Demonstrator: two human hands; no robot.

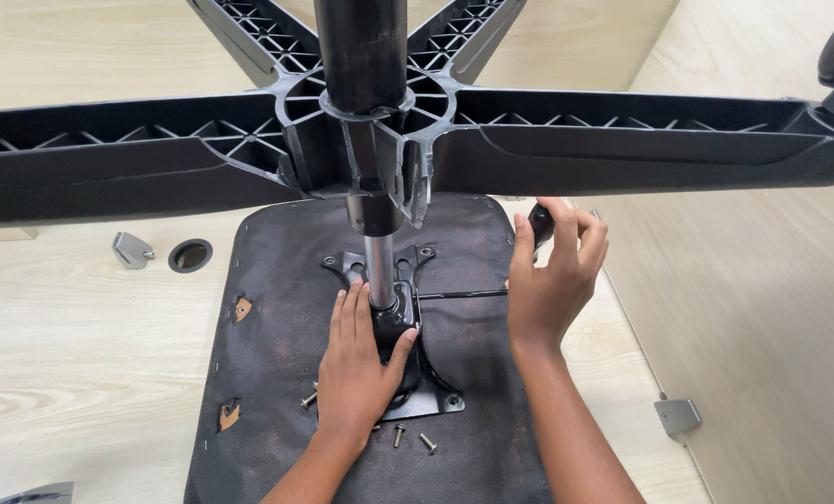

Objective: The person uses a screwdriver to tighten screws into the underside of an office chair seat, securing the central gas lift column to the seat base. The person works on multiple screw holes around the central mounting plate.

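My left hand point(361, 364) lies flat on the black tilt mechanism point(400, 322) mid-seat, my right hand point(555, 280) wraps the lever knob point(540, 224) at three o'clock — if the top-heavy star base point(622, 140) leans, I judge it could tip, scattering loose screws point(399, 434) at six.

The pale wooden desk top point(71, 345) carries a round black-rimmed cable hole point(190, 255) near its left side. Just left of that hole sits a small grey metal bracket point(132, 249). Far right of the hole, toward the desk's near edge, lies another grey metal bracket point(677, 415).
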